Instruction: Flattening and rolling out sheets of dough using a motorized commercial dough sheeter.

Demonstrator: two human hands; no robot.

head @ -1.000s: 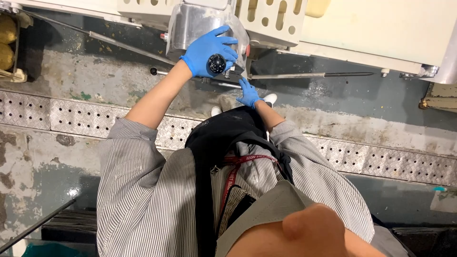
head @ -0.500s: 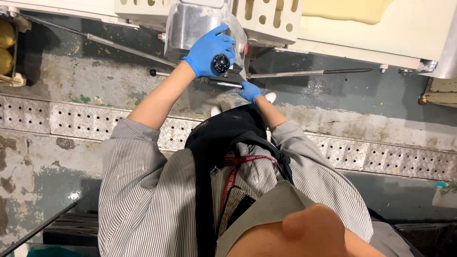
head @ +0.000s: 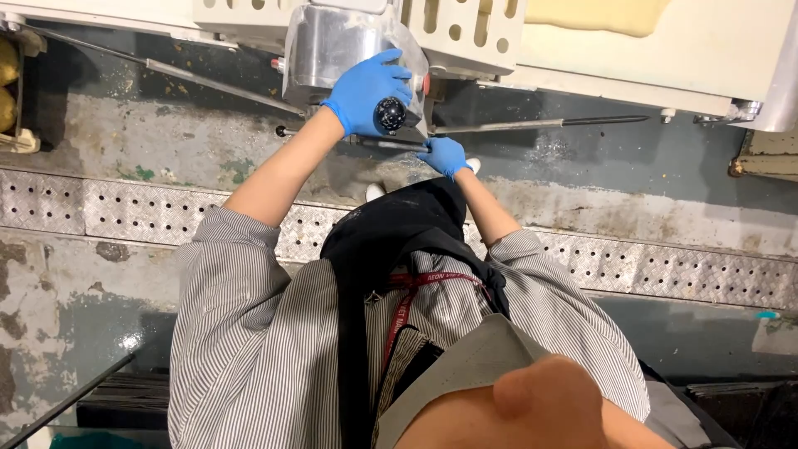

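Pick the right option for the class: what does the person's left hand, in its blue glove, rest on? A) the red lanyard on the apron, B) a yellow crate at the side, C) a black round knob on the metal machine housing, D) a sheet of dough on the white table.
C: the left hand wraps its fingers about the black round knob on the shiny metal machine housing.

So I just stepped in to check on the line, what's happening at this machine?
A person in a striped shirt and dark apron stands at a metal and cream-coloured machine, both hands in blue gloves. The left hand is wrapped around a black ball knob on the machine's shiny metal housing. The right hand rests lower, on a thin horizontal rod under the machine. A sheet of pale dough lies on the machine's table at the upper right.
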